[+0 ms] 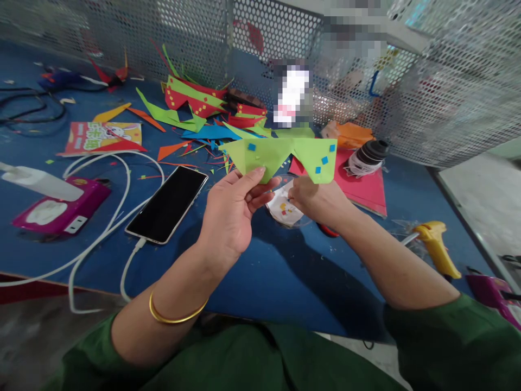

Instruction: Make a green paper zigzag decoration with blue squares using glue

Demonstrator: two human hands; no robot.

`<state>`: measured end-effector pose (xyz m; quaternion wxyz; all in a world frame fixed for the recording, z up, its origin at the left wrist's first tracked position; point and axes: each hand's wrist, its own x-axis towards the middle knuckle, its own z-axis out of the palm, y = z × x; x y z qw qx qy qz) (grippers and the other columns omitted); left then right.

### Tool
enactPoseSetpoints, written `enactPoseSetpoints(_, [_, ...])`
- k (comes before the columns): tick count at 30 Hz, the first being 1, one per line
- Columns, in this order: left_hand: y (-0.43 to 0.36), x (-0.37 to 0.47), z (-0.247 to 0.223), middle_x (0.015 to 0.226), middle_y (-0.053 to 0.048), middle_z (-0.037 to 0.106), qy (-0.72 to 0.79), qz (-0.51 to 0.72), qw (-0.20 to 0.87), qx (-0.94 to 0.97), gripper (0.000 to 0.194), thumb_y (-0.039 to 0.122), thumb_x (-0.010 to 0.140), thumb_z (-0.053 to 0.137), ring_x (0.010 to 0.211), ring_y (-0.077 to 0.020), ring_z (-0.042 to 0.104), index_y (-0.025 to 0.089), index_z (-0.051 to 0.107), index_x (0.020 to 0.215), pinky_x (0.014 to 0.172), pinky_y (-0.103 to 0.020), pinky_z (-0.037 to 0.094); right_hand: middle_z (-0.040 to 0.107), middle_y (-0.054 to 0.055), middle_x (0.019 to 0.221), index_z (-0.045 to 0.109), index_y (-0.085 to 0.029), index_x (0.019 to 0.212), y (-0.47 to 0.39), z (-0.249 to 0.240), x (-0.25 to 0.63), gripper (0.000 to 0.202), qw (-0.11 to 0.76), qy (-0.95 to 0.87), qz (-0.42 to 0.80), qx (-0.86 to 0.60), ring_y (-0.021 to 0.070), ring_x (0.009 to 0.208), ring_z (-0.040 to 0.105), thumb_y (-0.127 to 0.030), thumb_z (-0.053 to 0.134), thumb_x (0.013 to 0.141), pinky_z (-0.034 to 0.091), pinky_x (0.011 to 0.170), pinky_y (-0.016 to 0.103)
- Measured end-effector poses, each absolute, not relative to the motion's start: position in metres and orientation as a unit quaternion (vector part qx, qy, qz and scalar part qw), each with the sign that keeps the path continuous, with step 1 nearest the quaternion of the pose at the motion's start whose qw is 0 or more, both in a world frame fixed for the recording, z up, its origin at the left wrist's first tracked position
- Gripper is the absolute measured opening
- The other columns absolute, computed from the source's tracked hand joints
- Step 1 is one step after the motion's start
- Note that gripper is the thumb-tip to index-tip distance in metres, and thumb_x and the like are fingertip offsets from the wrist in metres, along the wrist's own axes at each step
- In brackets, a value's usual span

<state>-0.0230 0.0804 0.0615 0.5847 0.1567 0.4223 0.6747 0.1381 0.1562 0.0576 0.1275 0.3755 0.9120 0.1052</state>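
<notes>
My left hand pinches a light green paper eye mask between thumb and fingers, raised above the table. Small blue paper squares dot both halves of the mask, and a pale green speck shows near my thumb. Behind the mask's right half, my right hand has its fingers curled together over a shallow clear dish. White paper and a few tiny yellow and red bits lie in that dish. Whatever my right fingertips pinch is too small or hidden to make out.
Finished red and green masks and coloured paper strips lie at the back before a perforated metal screen. A charging phone, purple power strip and white cable sit left. Right are a black bottle, red paper and yellow glue gun.
</notes>
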Motion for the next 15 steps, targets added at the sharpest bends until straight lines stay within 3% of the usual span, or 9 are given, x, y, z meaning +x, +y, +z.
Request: enactPoseSetpoints(15, [0.080, -0.022, 0.062, 0.088, -0.003, 0.078, 0.418, 0.675, 0.587, 0.158, 0.018, 0.023, 0.069, 0.084, 0.086, -0.0201, 0.077, 0.019, 0.068, 0.077, 0.064, -0.021, 0.057, 0.072, 0.012, 0.088, 0.074, -0.018, 0.081, 0.172, 0.043, 0.148, 0.030, 0.115, 0.924, 0.095, 0.353, 0.0253, 0.086, 0.062, -0.012, 0.047, 0.092, 0.042, 0.075, 0.038])
